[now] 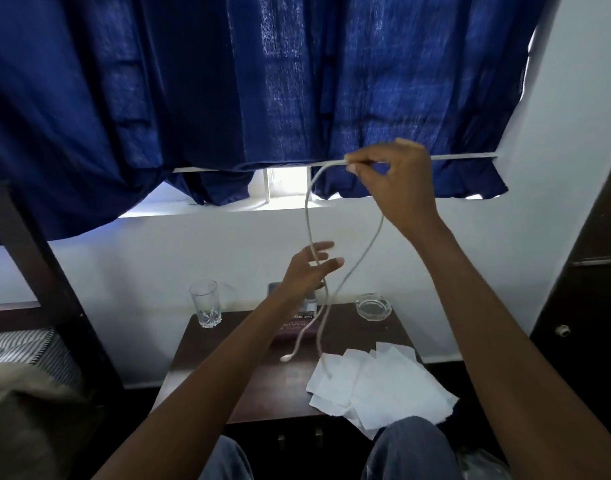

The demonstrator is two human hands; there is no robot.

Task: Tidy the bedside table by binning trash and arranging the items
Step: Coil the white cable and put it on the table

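My right hand (pixel 392 181) is raised high in front of the blue curtain and pinches a white cable (pixel 362 252) that hangs down in a long loop. Both cable ends dangle just above the dark bedside table (pixel 234 386). My left hand (pixel 311 268) is lower, its fingers spread, touching one hanging strand without closing on it. On the table lie several white tissue sheets (pixel 383 386) at the front right, an empty drinking glass (pixel 206 303) at the back left, a clear glass ashtray (pixel 373 306) at the back right and a dark book (pixel 298 323) partly hidden by my left arm.
A blue curtain (pixel 227 81) covers the window above the table. A dark wooden bed frame (pixel 37 258) with striped bedding (pixel 23 351) stands at the left. A dark wooden door or cabinet (pixel 588 289) is at the right. My knees (pixel 411 448) are against the table front.
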